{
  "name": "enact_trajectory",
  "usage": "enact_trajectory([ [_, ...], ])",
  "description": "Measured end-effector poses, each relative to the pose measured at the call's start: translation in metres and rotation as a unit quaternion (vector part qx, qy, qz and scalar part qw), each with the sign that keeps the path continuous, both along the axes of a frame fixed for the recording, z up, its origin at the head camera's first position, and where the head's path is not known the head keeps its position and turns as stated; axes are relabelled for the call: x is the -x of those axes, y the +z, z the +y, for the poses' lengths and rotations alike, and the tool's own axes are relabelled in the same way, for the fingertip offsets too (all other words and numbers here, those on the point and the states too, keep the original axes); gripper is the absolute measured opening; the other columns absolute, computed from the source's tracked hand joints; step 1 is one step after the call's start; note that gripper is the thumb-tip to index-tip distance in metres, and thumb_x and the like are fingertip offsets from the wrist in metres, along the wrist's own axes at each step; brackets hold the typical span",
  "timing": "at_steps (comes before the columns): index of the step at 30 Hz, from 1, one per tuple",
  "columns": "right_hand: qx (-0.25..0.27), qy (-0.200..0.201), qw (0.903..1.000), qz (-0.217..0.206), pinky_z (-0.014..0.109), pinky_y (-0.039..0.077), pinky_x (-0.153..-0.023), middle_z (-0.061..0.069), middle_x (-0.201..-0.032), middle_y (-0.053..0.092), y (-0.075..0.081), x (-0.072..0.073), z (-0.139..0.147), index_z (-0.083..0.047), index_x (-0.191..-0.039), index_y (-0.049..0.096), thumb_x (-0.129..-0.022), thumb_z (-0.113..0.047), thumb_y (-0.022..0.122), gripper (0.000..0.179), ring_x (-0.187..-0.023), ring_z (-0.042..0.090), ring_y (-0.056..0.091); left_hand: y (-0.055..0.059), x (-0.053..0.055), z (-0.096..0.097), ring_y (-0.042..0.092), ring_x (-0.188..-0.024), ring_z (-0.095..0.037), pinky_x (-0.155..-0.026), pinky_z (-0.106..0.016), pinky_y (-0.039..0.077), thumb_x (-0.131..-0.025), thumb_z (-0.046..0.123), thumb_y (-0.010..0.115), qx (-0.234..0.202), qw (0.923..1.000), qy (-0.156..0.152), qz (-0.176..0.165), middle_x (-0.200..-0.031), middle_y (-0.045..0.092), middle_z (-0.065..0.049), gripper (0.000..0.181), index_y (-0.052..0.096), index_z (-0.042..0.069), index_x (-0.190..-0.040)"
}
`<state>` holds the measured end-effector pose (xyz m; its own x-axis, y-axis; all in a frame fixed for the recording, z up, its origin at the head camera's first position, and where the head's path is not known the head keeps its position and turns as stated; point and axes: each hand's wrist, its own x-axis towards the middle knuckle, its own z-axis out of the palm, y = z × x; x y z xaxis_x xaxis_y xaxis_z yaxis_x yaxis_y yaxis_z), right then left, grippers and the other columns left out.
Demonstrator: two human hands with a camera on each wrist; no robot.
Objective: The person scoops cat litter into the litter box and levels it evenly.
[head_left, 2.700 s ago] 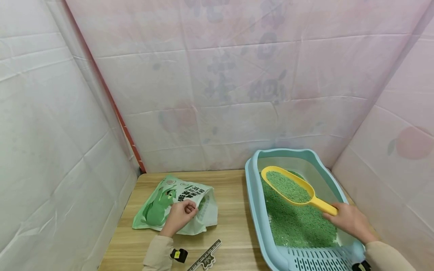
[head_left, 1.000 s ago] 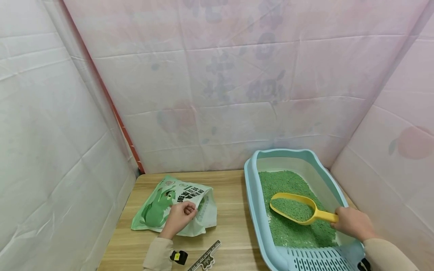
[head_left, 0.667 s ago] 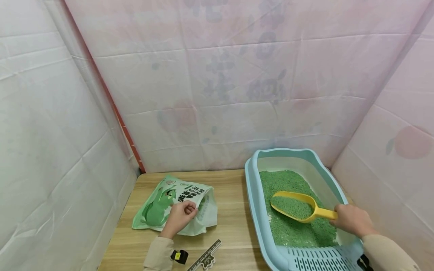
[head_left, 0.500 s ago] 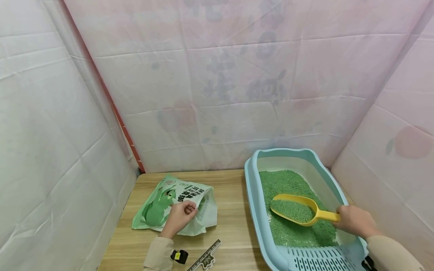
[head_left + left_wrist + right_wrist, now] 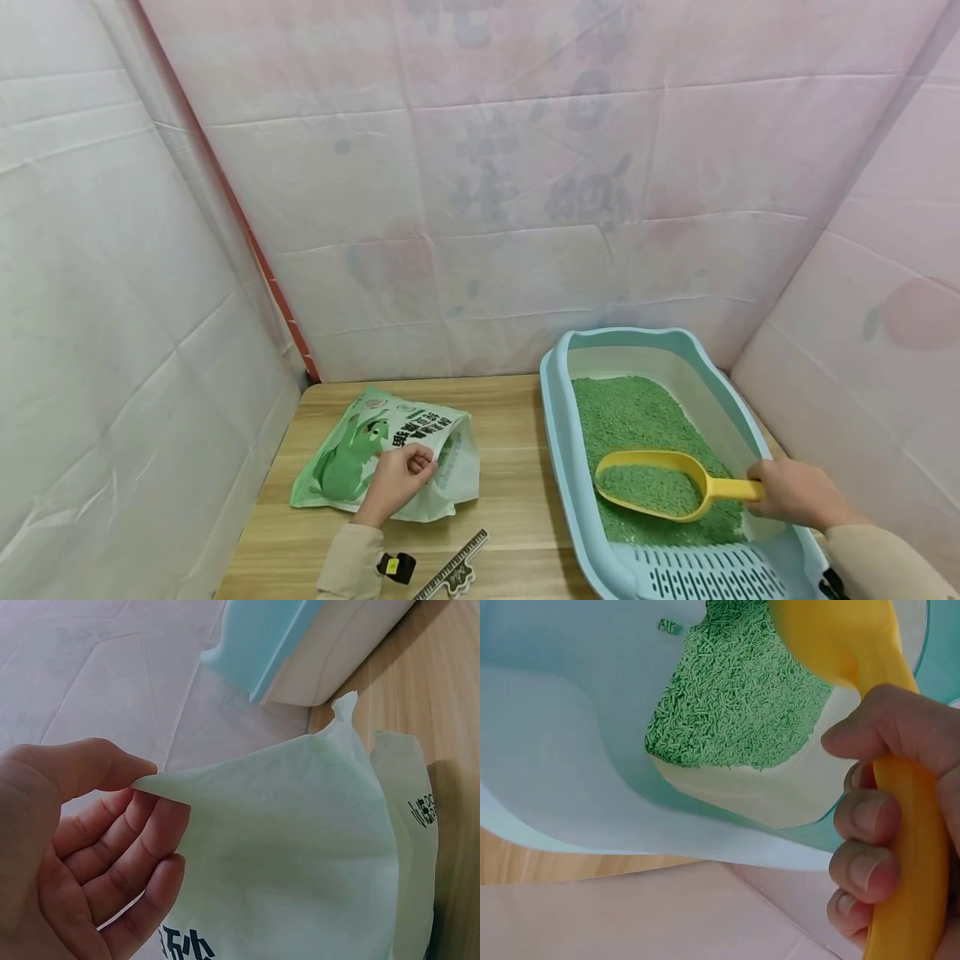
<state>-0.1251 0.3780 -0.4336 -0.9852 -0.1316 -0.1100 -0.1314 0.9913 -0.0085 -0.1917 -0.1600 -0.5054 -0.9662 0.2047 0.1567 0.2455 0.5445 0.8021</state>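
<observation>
1. Yellow scoop [image 5: 652, 456] is lower toward the slotted ledge [image 5: 637, 575] of the blue tray [image 5: 562, 450] than half a second ago; still loaded, so that load isn't emptied yet.
2. Right hand [image 5: 798, 493] grips its smooth handle [image 5: 909, 877], fingers curled round; scoop over rod-like green pellets [image 5: 637, 412], contact underneath unclear.
3. Left hand [image 5: 397, 483] pinches the lip of a thin, creased bag [image 5: 345, 479] lying on wood-grain table [image 5: 510, 467], mouth gaping.

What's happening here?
A person's right hand grips a yellow scoop loaded with green pellets, over the blue tray, which has more pellets in it. The left hand pinches the mouth edge of the green bag lying on the wooden table. Nothing is pouring from the scoop.
</observation>
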Motion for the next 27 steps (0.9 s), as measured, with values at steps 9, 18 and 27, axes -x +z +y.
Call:
enact_trajectory([
  [9, -0.007, 0.010, 0.9999, 0.010, 0.023, 0.029, -0.050, -0.009, -0.056, 0.041, -0.004, 0.004, 0.012, -0.022, -0.064, 0.054, -0.061, -0.021, 0.076, 0.022, -0.053, 0.005, 0.032, 0.000, 0.000, 0.000, 0.055, -0.065, 0.003, -0.061, -0.016, 0.049, -0.086, 0.010, 0.069, 0.001, 1.0000, -0.002, -0.002, -0.075, 0.067, -0.003, 0.004, 0.068, 0.006, -0.086],
  [18, -0.008, 0.023, 0.9997, 0.002, 0.023, 0.031, -0.051, -0.011, -0.057, 0.044, -0.001, 0.004, 0.011, -0.024, -0.065, 0.056, -0.060, -0.020, 0.077, 0.021, -0.054, 0.004, 0.034, 0.000, -0.001, 0.000, 0.055, -0.065, 0.002, -0.061, -0.016, 0.049, -0.085, 0.010, 0.069, -0.008, 1.0000, -0.003, -0.006, -0.075, 0.067, -0.004, 0.004, 0.068, 0.006, -0.086],
  [27, -0.045, 0.071, 0.9961, 0.027, 0.023, 0.035, -0.051, -0.013, -0.060, 0.047, 0.004, 0.007, 0.009, -0.024, -0.066, 0.058, -0.055, -0.015, 0.078, 0.024, -0.056, 0.005, 0.035, 0.000, -0.001, 0.000, 0.055, -0.065, 0.001, -0.061, -0.016, 0.049, -0.085, 0.008, 0.069, -0.007, 1.0000, 0.001, -0.004, -0.075, 0.067, -0.004, 0.003, 0.068, 0.006, -0.086],
])
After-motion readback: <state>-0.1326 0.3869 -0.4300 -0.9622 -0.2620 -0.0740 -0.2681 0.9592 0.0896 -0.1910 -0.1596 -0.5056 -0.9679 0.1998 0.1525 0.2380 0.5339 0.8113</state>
